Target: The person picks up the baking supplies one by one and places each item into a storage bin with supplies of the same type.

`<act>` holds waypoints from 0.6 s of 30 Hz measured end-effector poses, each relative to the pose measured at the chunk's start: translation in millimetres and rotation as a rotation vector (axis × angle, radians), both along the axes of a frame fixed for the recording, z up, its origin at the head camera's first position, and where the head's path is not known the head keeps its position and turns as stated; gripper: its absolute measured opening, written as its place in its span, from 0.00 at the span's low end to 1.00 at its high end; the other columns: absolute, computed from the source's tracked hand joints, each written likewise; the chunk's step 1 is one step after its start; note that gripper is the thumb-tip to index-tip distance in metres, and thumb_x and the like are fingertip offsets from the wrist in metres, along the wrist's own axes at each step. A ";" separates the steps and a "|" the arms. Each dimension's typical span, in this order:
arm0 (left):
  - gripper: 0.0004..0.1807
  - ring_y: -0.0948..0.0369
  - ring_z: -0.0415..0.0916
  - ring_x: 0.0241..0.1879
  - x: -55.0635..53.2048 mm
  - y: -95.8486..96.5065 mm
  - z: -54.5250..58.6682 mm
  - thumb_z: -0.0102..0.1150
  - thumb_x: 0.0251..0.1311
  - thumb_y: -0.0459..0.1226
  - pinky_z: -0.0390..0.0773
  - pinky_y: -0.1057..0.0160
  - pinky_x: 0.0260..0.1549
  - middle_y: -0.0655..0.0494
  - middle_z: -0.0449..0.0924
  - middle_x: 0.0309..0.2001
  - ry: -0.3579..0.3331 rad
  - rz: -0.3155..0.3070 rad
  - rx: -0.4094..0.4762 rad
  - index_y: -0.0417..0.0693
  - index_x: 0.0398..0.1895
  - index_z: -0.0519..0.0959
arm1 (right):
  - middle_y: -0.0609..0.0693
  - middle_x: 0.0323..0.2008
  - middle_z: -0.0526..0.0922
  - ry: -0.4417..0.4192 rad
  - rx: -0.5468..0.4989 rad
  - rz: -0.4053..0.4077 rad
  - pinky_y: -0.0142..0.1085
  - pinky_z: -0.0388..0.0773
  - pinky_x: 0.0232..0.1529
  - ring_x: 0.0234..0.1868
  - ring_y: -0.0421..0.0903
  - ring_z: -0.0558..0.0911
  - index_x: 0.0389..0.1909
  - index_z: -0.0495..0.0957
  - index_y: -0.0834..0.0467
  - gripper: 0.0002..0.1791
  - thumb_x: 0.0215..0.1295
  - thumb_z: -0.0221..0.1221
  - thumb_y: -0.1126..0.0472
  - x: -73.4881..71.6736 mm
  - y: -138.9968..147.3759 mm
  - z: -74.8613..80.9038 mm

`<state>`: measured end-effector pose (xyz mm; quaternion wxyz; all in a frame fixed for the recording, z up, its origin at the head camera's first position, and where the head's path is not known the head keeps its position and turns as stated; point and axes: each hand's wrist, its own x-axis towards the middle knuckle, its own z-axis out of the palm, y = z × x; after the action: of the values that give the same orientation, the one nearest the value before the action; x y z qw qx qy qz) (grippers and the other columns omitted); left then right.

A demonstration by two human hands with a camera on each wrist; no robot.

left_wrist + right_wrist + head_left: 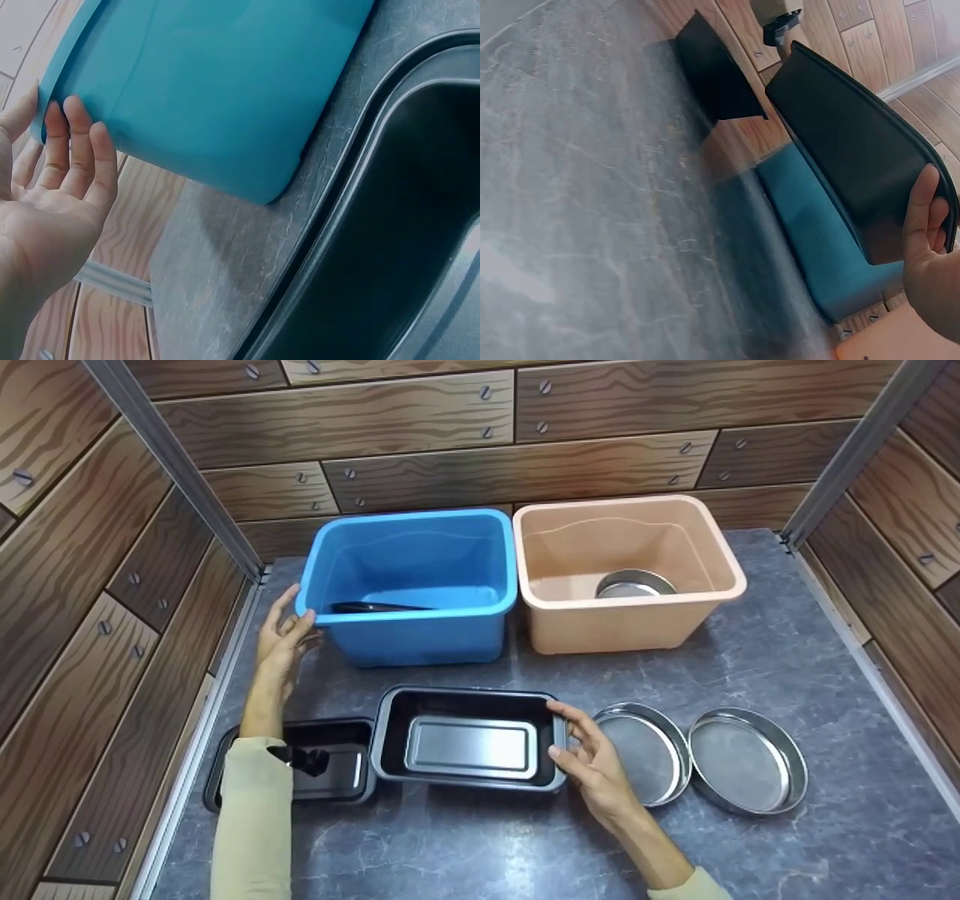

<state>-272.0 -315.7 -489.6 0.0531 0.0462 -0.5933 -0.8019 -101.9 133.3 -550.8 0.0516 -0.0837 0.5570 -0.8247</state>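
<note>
My left hand (283,641) grips the front left corner of the blue plastic bin (420,641), thumb and fingers on either side of the rim, as the left wrist view (64,180) shows. A dark item (375,607) lies inside that bin, mostly hidden by its front wall. With my right hand (596,769) I hold a black loaf pan (472,746) by its right short end. The right wrist view shows this pan (847,142) raised off the table. A second loaf pan (326,795) sits on the table at left, partly covered by my left forearm.
An orange plastic bin (607,628) stands beside the blue one, with a round metal cake pan (636,583) in it. Two more round cake pans (664,727) (750,761) lie side by side at right on the grey table (480,847). Wood-patterned walls (420,420) enclose three sides.
</note>
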 end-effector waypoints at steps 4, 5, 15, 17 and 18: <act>0.36 0.60 0.81 0.33 1.2 -0.8 -0.1 0.63 0.71 0.34 0.83 0.63 0.40 0.59 0.79 0.32 -0.006 0.001 -0.005 0.53 0.80 0.63 | 0.69 0.64 0.68 0.017 -0.039 -0.021 0.43 0.87 0.49 0.51 0.55 0.82 0.75 0.61 0.68 0.35 0.68 0.56 0.80 -5.4 2.7 6.3; 0.36 0.60 0.81 0.33 1.0 -1.0 -0.3 0.63 0.71 0.34 0.83 0.63 0.40 0.59 0.79 0.32 -0.007 0.002 -0.004 0.53 0.80 0.63 | 0.68 0.64 0.69 0.024 -0.048 -0.030 0.42 0.87 0.50 0.52 0.54 0.82 0.75 0.61 0.69 0.35 0.67 0.55 0.81 -6.8 3.3 8.3; 0.35 0.60 0.80 0.32 0.0 -1.1 -2.3 0.61 0.72 0.31 0.82 0.62 0.39 0.59 0.78 0.30 0.019 0.001 -0.005 0.51 0.80 0.63 | 0.68 0.66 0.68 0.099 -0.161 -0.011 0.46 0.85 0.53 0.56 0.54 0.82 0.75 0.62 0.66 0.35 0.68 0.53 0.82 -22.8 9.8 26.0; 0.35 0.61 0.80 0.32 -0.4 -1.1 -2.1 0.61 0.72 0.31 0.82 0.63 0.39 0.58 0.78 0.31 0.014 -0.002 0.004 0.52 0.80 0.63 | 0.68 0.66 0.68 0.116 -0.177 -0.003 0.48 0.85 0.53 0.56 0.55 0.82 0.75 0.63 0.65 0.35 0.68 0.52 0.82 -26.2 10.7 29.7; 0.35 0.61 0.80 0.32 -0.7 -1.2 -2.0 0.61 0.72 0.31 0.82 0.63 0.39 0.58 0.78 0.31 0.010 -0.004 0.008 0.52 0.80 0.63 | 0.68 0.65 0.68 0.123 -0.179 -0.007 0.48 0.85 0.53 0.56 0.55 0.82 0.75 0.63 0.65 0.35 0.68 0.52 0.82 -27.9 11.0 31.8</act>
<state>-272.7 -316.9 -491.6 0.0544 0.0410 -0.5900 -0.8045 -129.8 144.3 -519.0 0.0066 -0.1365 0.4833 -0.8647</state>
